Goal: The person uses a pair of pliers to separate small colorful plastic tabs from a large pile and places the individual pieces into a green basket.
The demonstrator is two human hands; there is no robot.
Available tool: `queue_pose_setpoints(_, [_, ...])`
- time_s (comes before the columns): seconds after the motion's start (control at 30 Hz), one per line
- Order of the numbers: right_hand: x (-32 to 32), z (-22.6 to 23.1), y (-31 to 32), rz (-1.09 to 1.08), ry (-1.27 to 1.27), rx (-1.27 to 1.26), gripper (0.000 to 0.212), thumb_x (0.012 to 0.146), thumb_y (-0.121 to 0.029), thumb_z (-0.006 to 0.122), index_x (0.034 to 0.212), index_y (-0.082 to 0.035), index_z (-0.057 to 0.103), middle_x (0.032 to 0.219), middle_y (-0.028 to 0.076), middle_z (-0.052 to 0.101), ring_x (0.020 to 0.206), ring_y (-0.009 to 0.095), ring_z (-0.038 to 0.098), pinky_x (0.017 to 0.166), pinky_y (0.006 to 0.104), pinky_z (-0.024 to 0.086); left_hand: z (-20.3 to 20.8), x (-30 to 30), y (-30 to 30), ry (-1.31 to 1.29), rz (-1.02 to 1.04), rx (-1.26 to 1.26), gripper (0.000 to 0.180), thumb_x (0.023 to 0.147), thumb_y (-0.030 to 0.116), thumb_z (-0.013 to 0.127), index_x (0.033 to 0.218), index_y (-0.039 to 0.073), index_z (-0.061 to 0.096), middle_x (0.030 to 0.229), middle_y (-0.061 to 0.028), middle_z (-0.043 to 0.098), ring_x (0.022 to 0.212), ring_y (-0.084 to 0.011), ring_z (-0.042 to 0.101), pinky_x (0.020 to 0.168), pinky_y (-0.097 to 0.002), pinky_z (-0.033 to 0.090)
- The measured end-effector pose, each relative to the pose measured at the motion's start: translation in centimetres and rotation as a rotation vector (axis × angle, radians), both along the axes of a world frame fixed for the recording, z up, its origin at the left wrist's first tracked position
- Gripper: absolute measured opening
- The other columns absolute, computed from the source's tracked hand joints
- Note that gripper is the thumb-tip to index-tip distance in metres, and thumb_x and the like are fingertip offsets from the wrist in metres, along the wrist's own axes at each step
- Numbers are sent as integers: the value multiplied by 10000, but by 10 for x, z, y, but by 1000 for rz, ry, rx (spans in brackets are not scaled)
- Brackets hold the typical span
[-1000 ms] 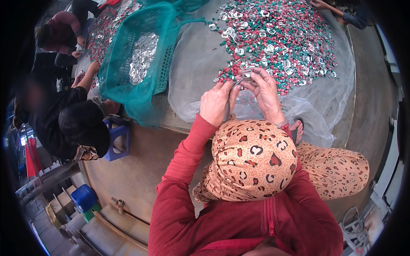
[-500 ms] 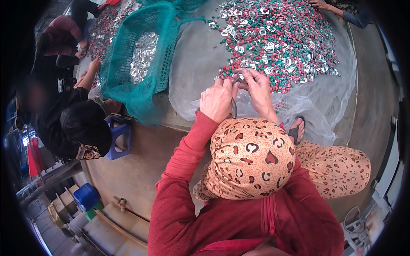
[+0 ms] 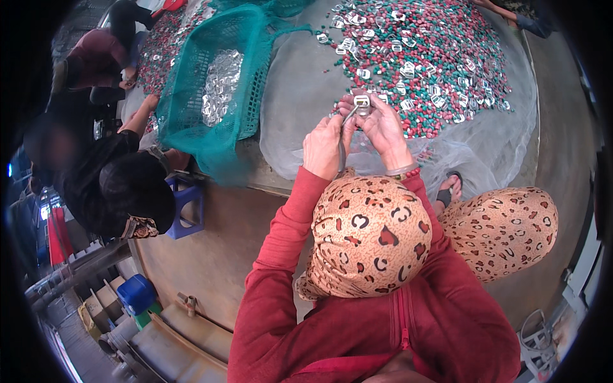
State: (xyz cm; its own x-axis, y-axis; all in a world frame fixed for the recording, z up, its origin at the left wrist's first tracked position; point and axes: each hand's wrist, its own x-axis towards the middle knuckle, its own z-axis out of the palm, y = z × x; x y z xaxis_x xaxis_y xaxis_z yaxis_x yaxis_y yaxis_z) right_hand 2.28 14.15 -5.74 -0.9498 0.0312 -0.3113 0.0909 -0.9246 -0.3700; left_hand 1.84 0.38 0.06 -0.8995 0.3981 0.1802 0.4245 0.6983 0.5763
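My left hand (image 3: 322, 147) is closed around a thin grey metal rod (image 3: 342, 153), its upper end slanting toward the right hand. My right hand (image 3: 385, 133), palm turned up, holds a small silver buckle-like metal piece (image 3: 362, 101) with a slot between its thumb and fingers. The rod's tip reaches the lower left edge of this piece; whether it goes into the slot I cannot tell. Just beyond both hands spreads a heap of red and green pebbles (image 3: 440, 76) with many similar silver pieces scattered through it.
A teal plastic basket (image 3: 250, 96), draped with green netting, holds silver pieces to the left. Sheer white mesh (image 3: 297, 108) lies under the pebbles. A person in black (image 3: 137, 191) sits near a blue stool (image 3: 186, 207). Another person's arm (image 3: 495, 7) reaches in at the far right.
My right hand has opened out and turned palm up, bringing the silver piece into plain view. The left hand has shifted slightly lower with the rod. The whole view has drifted a little.
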Motion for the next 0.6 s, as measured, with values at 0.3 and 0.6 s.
queue_pose_setpoints(0.3, [4, 16, -3, 96, -12, 251, 277, 940, -134, 401, 1098, 55, 528, 1019, 168, 616, 933, 232, 613, 817, 335, 498, 2, -14, -4, -19, -69, -239, 178, 860, 227, 563, 805, 60, 533, 658, -164, 548, 548, -368, 568, 471, -459, 435])
queue_pose_setpoints(0.6, [20, -46, 23, 28, -77, -77, 270, 938, -147, 438, 1085, 58, 532, 968, 145, 621, 885, 233, 621, 815, 370, 526, -11, -20, 7, -122, -311, -47, 246, 882, 257, 542, 792, 28, 535, 669, -165, 537, 591, -359, 554, 525, -431, 419])
